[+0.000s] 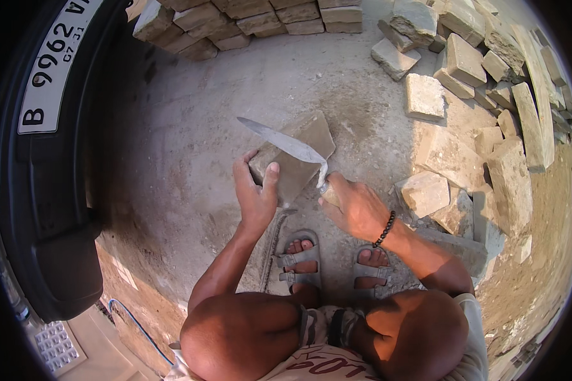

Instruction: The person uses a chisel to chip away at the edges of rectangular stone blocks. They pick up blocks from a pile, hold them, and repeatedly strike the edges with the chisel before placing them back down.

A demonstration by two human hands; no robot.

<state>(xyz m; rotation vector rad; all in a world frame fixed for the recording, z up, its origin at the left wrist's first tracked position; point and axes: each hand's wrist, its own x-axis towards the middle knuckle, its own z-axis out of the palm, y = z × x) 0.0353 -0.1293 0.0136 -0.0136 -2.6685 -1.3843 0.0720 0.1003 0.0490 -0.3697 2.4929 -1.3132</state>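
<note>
A flat greyish-brown stone block is tilted in front of me, its lower left edge gripped between the thumb and fingers of my left hand. My right hand is wrapped round the wooden handle of a trowel. The trowel's long grey blade lies across the block's upper face, its tip pointing to the far left beyond the block's edge. Whether the blade touches the stone I cannot tell. A black bead bracelet circles my right wrist. The block's underside is hidden.
Stacked blocks stand at the far side. A heap of broken stone blocks covers the right. A vehicle's black bumper with a plate is at the left. Between my left arm and sandals lies a ridged metal bar; a blue hose runs lower left.
</note>
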